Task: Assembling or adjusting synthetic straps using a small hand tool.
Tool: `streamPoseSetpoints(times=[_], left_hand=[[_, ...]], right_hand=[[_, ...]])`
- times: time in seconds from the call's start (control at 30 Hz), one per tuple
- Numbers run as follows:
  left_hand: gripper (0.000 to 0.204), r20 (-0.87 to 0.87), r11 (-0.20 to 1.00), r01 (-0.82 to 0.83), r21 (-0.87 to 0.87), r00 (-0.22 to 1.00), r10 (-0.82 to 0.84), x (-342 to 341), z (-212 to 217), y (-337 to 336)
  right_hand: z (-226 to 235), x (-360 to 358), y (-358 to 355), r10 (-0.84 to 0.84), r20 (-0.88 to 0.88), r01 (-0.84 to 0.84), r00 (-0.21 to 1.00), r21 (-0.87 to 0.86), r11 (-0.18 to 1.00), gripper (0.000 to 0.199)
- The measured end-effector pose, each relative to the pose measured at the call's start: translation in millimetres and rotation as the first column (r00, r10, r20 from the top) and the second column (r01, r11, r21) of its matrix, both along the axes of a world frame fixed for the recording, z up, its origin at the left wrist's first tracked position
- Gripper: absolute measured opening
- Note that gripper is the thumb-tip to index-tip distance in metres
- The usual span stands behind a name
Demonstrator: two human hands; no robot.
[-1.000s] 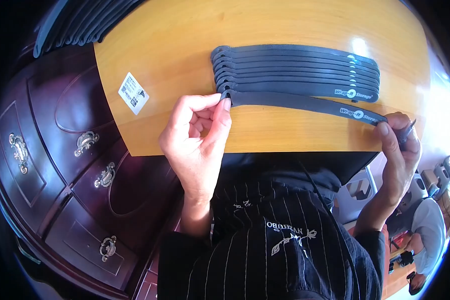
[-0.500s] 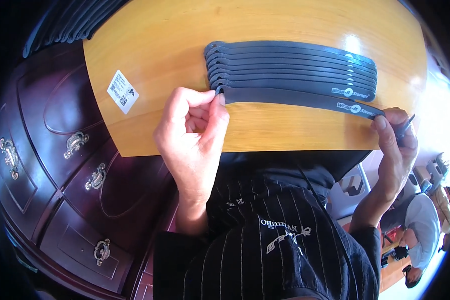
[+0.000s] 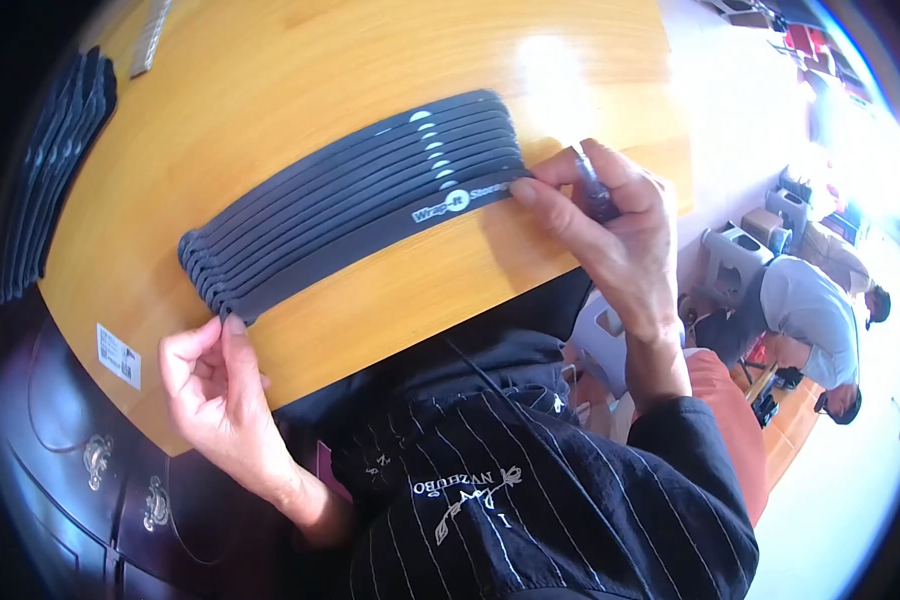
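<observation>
Several dark grey straps lie overlapped in a slanting row on the wooden table, their looped ends at the left. The nearest strap, with pale printing near its right end, lies along the row's front edge. My left hand pinches its looped end between thumb and forefinger. At the opposite end, the thumb and finger of my right hand are closed on the strap's tip. A slender dark tool with a bright tip is also tucked in my right fingers; its kind is unclear.
Another pile of dark straps sits at the table's far left. A white label is stuck near the left edge, above dark wooden drawers. A metallic strip lies at the back. To the right are a stool and a seated person.
My view has turned and shifted, so the row now slants up to the right. The front strap now lies against the row, its right end brought in alongside the others. Both hands keep their pinch.
</observation>
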State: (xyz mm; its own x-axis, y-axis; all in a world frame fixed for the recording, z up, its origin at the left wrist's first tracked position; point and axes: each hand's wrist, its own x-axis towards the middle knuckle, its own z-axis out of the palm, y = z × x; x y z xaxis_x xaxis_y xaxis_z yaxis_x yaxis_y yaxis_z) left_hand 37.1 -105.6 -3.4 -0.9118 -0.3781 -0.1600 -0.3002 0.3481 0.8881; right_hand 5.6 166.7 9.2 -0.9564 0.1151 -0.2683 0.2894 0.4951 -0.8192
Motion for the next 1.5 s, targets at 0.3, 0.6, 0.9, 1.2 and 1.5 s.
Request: streamPoseSetpoints(times=[0.3, 0.6, 0.9, 1.2, 1.5], left_hand=[[0.011, 0.002, 0.999, 0.004, -0.051, 1.0, -0.004, -0.8, 0.2, -0.1], [0.012, 0.005, 0.996, 0.03, -0.08, 1.0, -0.03, -1.1, 0.6, -1.9], [0.012, 0.073, 0.996, 0.023, -0.088, 0.997, -0.017, -7.6, 6.3, 1.6], [0.02, 0.372, 0.986, -0.02, 0.163, 0.927, -0.043, -19.0, 28.8, -13.9], [0.022, 0.484, 0.931, 0.062, 0.359, 0.841, -0.242, -37.6, 26.6, -31.5]], right_hand=[[-2.5, -4.1, -2.8, 0.056, -0.081, -0.051, 0.995, 0.062, 0.997, 0.013], [-1.2, -6.5, -2.9, 0.079, -0.098, -0.064, 0.992, 0.143, 0.988, 0.015], [5.0, -14.8, -2.5, 0.11, -0.065, -0.098, 0.992, 0.167, 0.981, 0.017], [5.8, -38.8, 9.9, 0.232, 0.06, -0.235, 0.971, 0.054, 0.97, 0.019], [10.9, -45.8, 21.2, 0.209, 0.26, -0.202, 0.943, -0.052, 0.978, 0.018]])
